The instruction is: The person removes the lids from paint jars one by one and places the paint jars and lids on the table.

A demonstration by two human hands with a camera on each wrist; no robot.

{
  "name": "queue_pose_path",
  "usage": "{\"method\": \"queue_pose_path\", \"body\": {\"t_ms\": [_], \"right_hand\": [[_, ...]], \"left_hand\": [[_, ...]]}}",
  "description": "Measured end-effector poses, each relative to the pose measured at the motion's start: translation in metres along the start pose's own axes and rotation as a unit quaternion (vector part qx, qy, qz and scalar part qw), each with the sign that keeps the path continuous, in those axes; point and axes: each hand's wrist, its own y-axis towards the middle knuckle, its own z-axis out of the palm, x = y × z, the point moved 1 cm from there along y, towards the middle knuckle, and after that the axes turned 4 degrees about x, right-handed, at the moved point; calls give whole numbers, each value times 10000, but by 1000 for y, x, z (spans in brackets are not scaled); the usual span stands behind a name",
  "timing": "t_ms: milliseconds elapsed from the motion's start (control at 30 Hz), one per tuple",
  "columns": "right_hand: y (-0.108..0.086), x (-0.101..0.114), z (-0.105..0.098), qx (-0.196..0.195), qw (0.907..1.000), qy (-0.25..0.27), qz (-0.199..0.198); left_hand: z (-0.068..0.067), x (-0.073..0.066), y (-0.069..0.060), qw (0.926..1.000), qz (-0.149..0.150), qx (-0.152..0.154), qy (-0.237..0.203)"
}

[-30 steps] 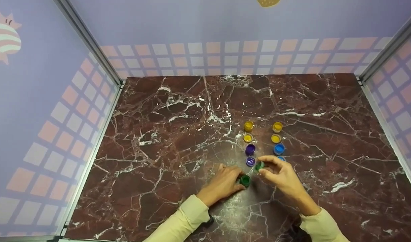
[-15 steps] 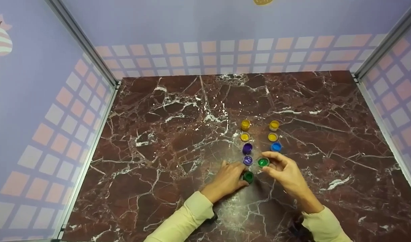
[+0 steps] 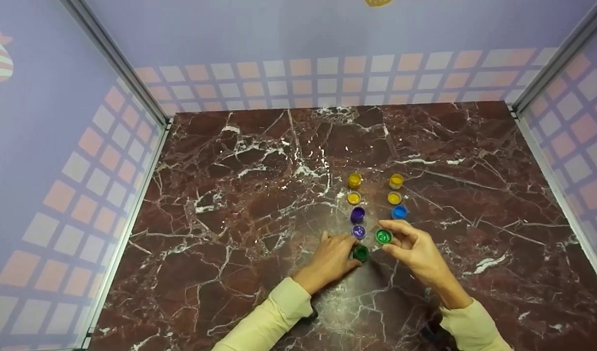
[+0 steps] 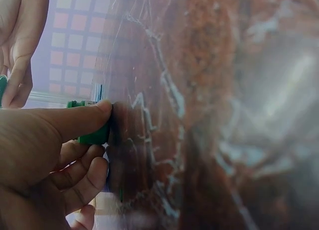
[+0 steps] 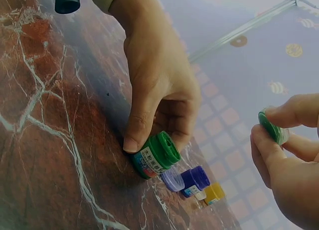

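A small green paint jar [image 5: 153,158], its top uncovered, stands on the marbled table. My left hand [image 3: 331,257] grips it between thumb and fingers. Above the table, my right hand [image 3: 415,251] pinches a round lid [image 3: 383,237] by its edge, the green-smeared inner side facing up in the head view. Just beyond the green jar lie a purple-smeared lid [image 3: 358,232] and an open purple jar [image 3: 357,214]. In the left wrist view the left thumb and fingers [image 4: 82,121] cover part of the green jar.
Farther back stand two yellow jars [image 3: 354,181], each with a yellow-smeared lid [image 3: 353,198] in front. A blue jar [image 3: 399,212] stands beyond the right hand. Patterned panels [image 3: 298,80] border the table at the back and sides.
The right hand has turned the green lid so its inner side now faces up and has shifted it slightly right. The left hand has moved the green jar a little toward the purple lid.
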Motion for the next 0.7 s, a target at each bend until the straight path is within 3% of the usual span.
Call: {"method": "queue_pose_path", "body": {"t_ms": [267, 400, 700], "right_hand": [[0, 0, 0, 181, 9998, 29, -95], [0, 1, 1, 110, 9999, 23, 100], [1, 3, 1, 394, 9961, -783, 117]], "left_hand": [[-1, -1, 1, 10000, -84, 12, 42], [-2, -2, 1, 9999, -126, 10, 28], [-1, 0, -1, 9996, -259, 86, -93]]}}
